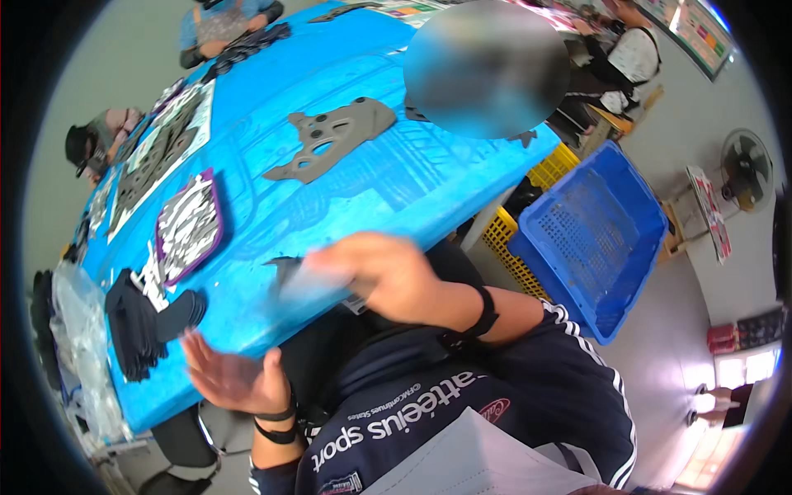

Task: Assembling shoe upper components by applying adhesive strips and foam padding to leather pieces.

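Observation:
My left hand [235, 375] is open at the table's near edge, fingers spread, with nothing in it. Just beyond its fingertips lie black flat pieces [181, 315] fanned in a stack, beside a larger pile of black strips [134, 334]. My right hand [384, 272] is over the near edge of the table, smeared by motion. Its fingers look closed on a pale greyish thing [318, 285], too blurred to name. A dark piece [286, 264] shows partly behind that hand. Farther off, a purple-rimmed tray [219, 219] holds white and dark strips.
A grey shaped panel with cutouts [355, 132] lies mid-table on the blue covering [272, 214]. More panels [161, 153] lie at the left. A blue crate [606, 235] and yellow crates [505, 239] stand right of the table. Other people work around it. A blurred oval hides the far right corner.

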The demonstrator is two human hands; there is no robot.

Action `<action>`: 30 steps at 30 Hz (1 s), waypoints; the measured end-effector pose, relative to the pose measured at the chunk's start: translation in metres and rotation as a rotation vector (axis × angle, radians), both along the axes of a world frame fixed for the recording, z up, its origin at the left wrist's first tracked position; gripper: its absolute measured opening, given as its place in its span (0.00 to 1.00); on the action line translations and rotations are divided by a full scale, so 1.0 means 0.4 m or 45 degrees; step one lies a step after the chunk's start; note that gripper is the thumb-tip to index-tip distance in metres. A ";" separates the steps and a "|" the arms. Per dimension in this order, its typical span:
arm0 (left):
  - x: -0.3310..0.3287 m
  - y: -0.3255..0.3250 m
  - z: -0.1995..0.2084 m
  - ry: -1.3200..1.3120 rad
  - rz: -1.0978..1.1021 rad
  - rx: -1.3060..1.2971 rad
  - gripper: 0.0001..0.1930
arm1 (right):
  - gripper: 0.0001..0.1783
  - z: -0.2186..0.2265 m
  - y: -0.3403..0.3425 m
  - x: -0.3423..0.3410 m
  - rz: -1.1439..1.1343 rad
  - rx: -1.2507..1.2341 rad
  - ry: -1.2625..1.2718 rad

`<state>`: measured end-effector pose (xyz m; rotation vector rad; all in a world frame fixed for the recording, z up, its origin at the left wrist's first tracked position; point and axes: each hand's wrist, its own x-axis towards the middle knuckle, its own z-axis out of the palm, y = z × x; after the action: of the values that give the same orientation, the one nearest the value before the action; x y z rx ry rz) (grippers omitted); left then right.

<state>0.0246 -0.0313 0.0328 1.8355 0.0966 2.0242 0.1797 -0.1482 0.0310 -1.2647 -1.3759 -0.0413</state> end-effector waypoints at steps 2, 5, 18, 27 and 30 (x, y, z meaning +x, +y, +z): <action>0.017 0.007 0.013 0.240 -0.532 -0.358 0.34 | 0.17 0.018 0.011 -0.010 0.353 0.253 1.285; 0.056 -0.023 0.025 0.660 -1.151 -0.953 0.26 | 0.17 0.126 0.020 -0.069 0.595 0.583 1.987; 0.176 -0.007 0.072 0.894 -0.918 -0.801 0.10 | 0.19 0.035 -0.024 0.098 0.144 0.558 1.159; 0.465 0.206 0.046 1.206 -0.342 0.061 0.40 | 0.28 0.076 -0.104 0.681 -0.758 0.390 0.898; 0.488 0.276 -0.062 1.401 -0.146 0.184 0.40 | 0.33 0.077 -0.083 0.698 -1.132 -0.231 0.624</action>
<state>0.2200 0.0790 0.0080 2.7381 0.1427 0.7574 0.4590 -0.1814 0.0619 -1.8099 -0.3382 -0.2065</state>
